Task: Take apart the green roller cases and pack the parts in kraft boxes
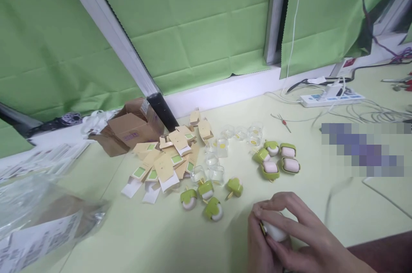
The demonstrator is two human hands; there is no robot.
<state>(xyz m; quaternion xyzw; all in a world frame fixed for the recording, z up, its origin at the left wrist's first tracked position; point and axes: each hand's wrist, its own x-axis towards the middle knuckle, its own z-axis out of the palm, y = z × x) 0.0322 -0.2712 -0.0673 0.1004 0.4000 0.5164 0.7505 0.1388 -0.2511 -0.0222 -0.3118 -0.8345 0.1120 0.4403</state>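
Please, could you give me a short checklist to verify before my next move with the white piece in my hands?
1. White piece held: ok, between the left hand and right hand.
2. White piece undamaged all round: cannot tell, the hands cover much of it.
3. Cartons stacked neatly: not ok, they overlap in a loose heap.
4. Green-covered pieces clear of the hands: ok, none touches them.
5. Red-and-metal tool out of the way: ok, beyond those pieces.

Soft, fairly bright light whitens the sill (219, 90) mid-frame and glints on the plastic bag (28, 204) at lower left, its source hard to tell. Window posts (109, 28) splay in wide-angle distortion; a pixelated patch (367, 150) blots the right.
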